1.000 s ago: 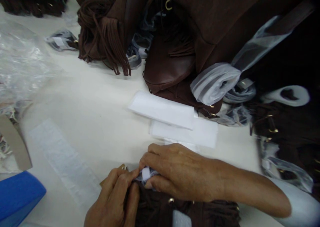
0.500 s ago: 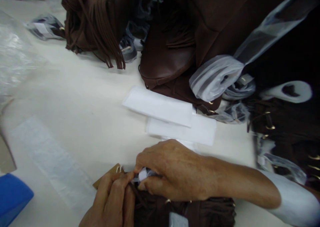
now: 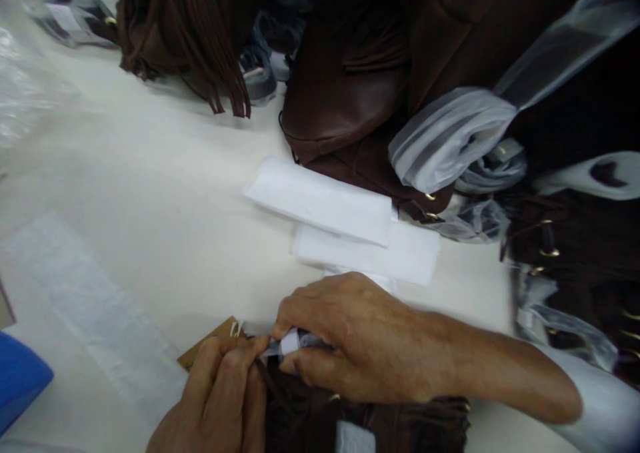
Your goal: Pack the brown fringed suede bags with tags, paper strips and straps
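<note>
At the lower middle lies a dark brown fringed bag (image 3: 305,413) with small gold fittings, cut off by the bottom edge. Above its top edge, my right hand (image 3: 365,340) is closed around a plastic-wrapped strap (image 3: 311,339) bound with a white band (image 3: 289,342). My left hand (image 3: 215,393) meets it from the left, fingertips pinched on the end of the clear wrap beside the band. The exact grip of the left thumb is hidden. A tan card tag (image 3: 207,338) on white string sticks out behind the left fingers. A pale patch (image 3: 355,438) lies on the bag.
Folded white sheets (image 3: 320,203) lie on the white table (image 3: 165,173) beyond my hands. More brown bags (image 3: 345,106) with wrapped straps (image 3: 453,140) crowd the back and right. At left are a translucent strip (image 3: 95,313), a blue object (image 3: 20,380) and clear plastic (image 3: 20,100).
The view has shifted slightly, so the items at the back sit a little higher. My hands keep their grip on the wrapped strap, with slightly more of the white band showing between them.
</note>
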Tool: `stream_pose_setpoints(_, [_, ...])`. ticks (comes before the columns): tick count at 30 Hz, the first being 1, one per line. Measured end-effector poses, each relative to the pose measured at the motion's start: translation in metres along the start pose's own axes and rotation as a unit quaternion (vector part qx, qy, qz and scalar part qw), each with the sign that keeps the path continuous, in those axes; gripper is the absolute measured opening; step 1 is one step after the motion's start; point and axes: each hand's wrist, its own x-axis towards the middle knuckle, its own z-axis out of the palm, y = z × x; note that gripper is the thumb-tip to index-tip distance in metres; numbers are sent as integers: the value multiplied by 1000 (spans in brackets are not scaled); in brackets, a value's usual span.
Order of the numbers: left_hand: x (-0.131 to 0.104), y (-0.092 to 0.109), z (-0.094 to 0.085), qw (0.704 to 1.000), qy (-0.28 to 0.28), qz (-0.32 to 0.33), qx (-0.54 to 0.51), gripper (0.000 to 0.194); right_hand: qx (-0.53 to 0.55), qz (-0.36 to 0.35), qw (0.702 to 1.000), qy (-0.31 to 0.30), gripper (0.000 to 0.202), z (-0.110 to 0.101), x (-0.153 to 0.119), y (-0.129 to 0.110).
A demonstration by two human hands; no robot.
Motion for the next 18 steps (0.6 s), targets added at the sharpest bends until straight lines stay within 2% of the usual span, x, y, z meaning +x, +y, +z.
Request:
stream_pose_setpoints(3, [-3,-3,-1,1000,-19,-6,-14,20,-32,-17,999,10,20,1,-1,-2])
stream_pose_setpoints(6, [-6,-10,-3,999,0,-2,-42,27,-59,-29,998,10,19,1,-3,-4])
stream_pose_setpoints(10, [-11,-26,-4,992,-1,52,-113,42,-46,-9,999,2,20,-2,-5,-4])
stream_pose_setpoints(13, [-13,-34,-3,982,-11,92,-165,34,-32,1,999,-1,22,-1,-4,-1])
stream_pose_setpoints(16, [-15,-34,-5,976,-17,85,-197,18,-20,2,1000,0,25,2,-3,2])
stream_pose_setpoints(18, [-15,-30,-6,977,2,61,-203,26,-13,4,1000,6,26,5,-3,2])
